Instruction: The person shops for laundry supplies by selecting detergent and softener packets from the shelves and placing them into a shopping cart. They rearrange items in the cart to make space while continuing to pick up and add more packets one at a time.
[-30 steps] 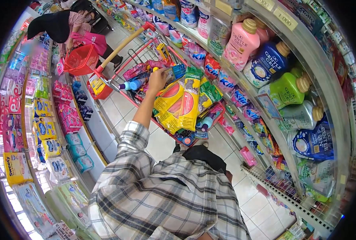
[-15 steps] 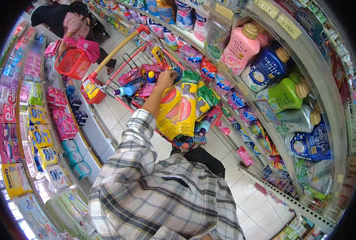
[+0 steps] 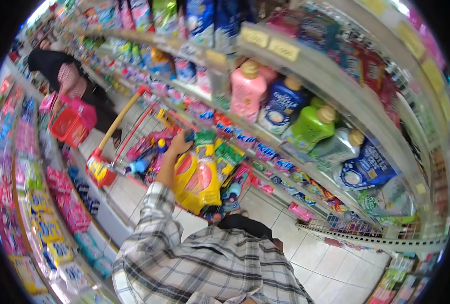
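Observation:
My left hand (image 3: 179, 144) reaches over a red-railed shopping cart (image 3: 135, 136) heaped with goods. Its fingers are curled by a small dark blue item (image 3: 189, 135), too blurred to name. Close to the wrist lie yellow packs (image 3: 187, 182) with a red round print, and a slim yellow pack (image 3: 208, 177) with a green top rests on them. Green-and-yellow packets (image 3: 229, 156) sit farther right in the cart. Left of my forearm are pink packets (image 3: 146, 144) and a small bottle (image 3: 162, 146) with a yellow cap. My right hand is out of the picture.
Shelves on the right hold detergent bottles, among them a pink bottle (image 3: 248, 91) and a green bottle (image 3: 313, 124). Packs of pads and diapers (image 3: 58, 253) line the left shelf. Ahead, another person (image 3: 70, 78) carries a red basket (image 3: 69, 125).
The view has swung, so the cart and shelves sit farther left in the picture, and it is blurrier. My left hand stays over the same part of the cart.

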A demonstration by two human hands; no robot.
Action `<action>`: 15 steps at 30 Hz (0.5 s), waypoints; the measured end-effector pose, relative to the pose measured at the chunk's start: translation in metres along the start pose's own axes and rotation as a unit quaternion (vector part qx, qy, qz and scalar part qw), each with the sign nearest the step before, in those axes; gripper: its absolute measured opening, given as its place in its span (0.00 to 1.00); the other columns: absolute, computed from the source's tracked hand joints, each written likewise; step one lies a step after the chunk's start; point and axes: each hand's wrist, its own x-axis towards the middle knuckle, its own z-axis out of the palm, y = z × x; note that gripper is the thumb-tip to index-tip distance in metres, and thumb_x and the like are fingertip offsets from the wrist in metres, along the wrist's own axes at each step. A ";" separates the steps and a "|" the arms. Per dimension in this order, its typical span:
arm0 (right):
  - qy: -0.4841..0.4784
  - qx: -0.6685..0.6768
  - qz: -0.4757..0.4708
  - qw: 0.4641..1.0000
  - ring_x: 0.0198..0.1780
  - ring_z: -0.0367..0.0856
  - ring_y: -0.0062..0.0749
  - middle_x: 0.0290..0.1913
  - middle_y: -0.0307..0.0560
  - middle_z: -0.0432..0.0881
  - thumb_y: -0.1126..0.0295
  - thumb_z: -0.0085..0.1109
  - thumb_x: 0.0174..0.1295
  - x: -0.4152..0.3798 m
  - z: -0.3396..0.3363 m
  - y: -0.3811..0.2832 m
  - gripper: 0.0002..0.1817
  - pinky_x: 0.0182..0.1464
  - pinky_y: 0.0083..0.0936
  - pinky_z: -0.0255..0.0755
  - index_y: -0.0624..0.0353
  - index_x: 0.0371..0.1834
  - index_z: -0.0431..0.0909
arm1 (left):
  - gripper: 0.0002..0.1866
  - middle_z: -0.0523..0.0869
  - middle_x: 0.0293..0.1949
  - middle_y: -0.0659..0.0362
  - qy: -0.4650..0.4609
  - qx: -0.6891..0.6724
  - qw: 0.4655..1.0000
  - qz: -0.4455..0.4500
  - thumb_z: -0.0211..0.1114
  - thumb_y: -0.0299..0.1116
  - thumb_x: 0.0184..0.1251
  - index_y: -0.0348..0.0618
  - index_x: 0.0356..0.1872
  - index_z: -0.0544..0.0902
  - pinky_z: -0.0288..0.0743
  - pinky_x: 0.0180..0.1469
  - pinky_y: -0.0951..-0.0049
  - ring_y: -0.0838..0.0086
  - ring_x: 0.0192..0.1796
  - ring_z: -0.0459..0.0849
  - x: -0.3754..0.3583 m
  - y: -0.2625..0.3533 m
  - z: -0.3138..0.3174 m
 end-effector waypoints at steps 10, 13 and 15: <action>-0.047 -0.115 -0.206 0.971 0.30 0.83 0.34 0.29 0.51 0.85 0.62 0.57 0.59 0.062 -0.009 0.074 0.18 0.31 0.31 0.76 0.70 0.39 0.80 | 0.08 0.83 0.32 0.56 0.127 -0.049 0.905 0.404 0.61 0.24 0.60 0.39 0.40 0.81 0.74 0.37 0.70 0.69 0.34 0.81 0.023 0.411 -0.137; -0.054 -0.098 -0.204 0.973 0.26 0.82 0.35 0.29 0.53 0.85 0.62 0.57 0.59 0.083 -0.004 0.076 0.19 0.27 0.31 0.75 0.72 0.41 0.78 | 0.11 0.82 0.39 0.51 0.159 0.071 0.831 0.529 0.62 0.34 0.63 0.40 0.43 0.81 0.72 0.49 0.65 0.58 0.42 0.79 0.062 0.482 -0.131; -0.049 -0.092 -0.216 0.971 0.24 0.81 0.35 0.28 0.54 0.85 0.63 0.57 0.59 0.082 -0.005 0.069 0.20 0.26 0.29 0.75 0.72 0.43 0.76 | 0.17 0.82 0.45 0.48 0.128 0.164 0.844 0.494 0.60 0.42 0.64 0.42 0.48 0.80 0.71 0.55 0.63 0.53 0.49 0.79 0.104 0.509 -0.121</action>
